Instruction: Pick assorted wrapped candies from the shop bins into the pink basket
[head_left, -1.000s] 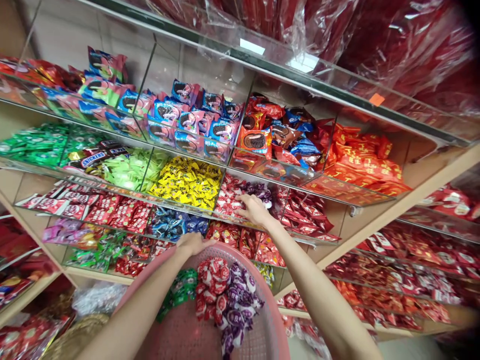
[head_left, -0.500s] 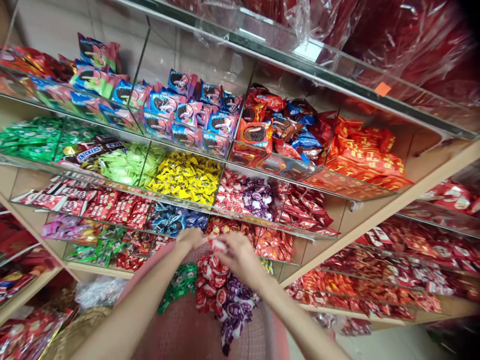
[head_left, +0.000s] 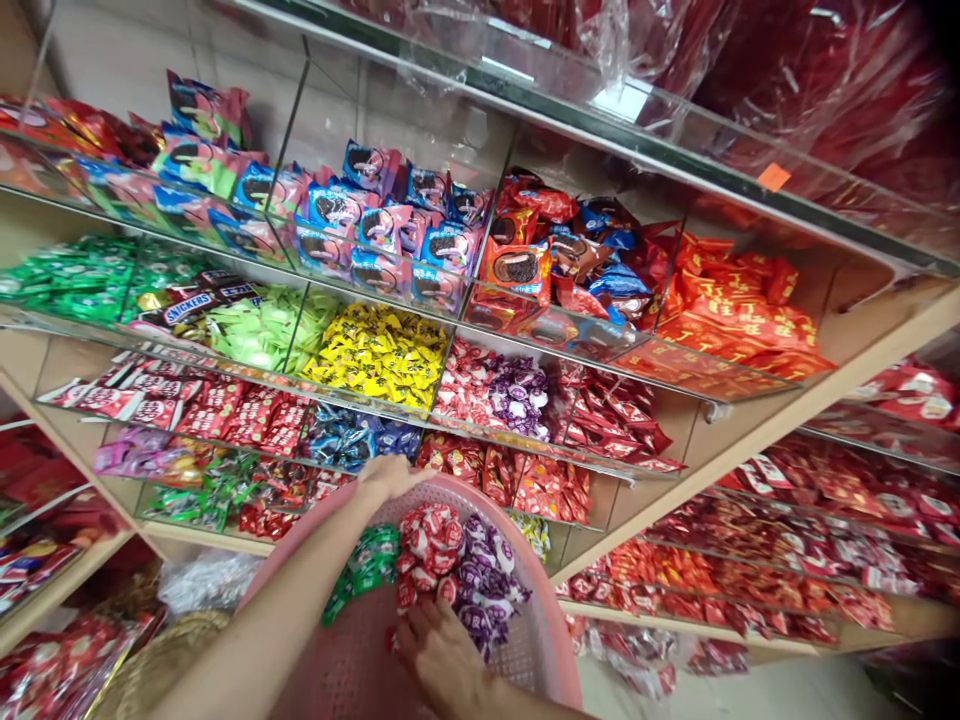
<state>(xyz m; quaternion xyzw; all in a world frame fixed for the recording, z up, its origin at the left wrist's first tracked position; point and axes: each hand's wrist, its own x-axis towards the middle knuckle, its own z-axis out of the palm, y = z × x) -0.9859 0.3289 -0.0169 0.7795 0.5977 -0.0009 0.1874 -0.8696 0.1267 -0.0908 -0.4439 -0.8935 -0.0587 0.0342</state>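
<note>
My left hand point(head_left: 386, 476) grips the far rim of a pink plastic basket point(head_left: 540, 640) held up in front of the shelves. Inside the basket lie red-and-white wrapped candies point(head_left: 429, 535), purple wrapped candies point(head_left: 484, 585) and green candies point(head_left: 364, 565). My right hand point(head_left: 442, 655) is low inside the basket, its fingers spread against the near edge of the candy pile. Whether it holds a candy is hidden. The same red and purple candies point(head_left: 499, 390) fill a clear shelf bin just above the basket.
Tilted clear bins hold yellow candies point(head_left: 379, 355), light green candies point(head_left: 259, 330), a Snickers pack point(head_left: 187, 308), blue cookie packs point(head_left: 390, 230) and red packets point(head_left: 739, 315). Further shelves of red packets point(head_left: 825, 510) run to the right. A woven basket point(head_left: 161, 670) sits at lower left.
My right hand left the red-and-purple candy bin, came over the basket with a red candy, and has now dropped low into the basket beside the pile. My left hand stayed on the rim.
</note>
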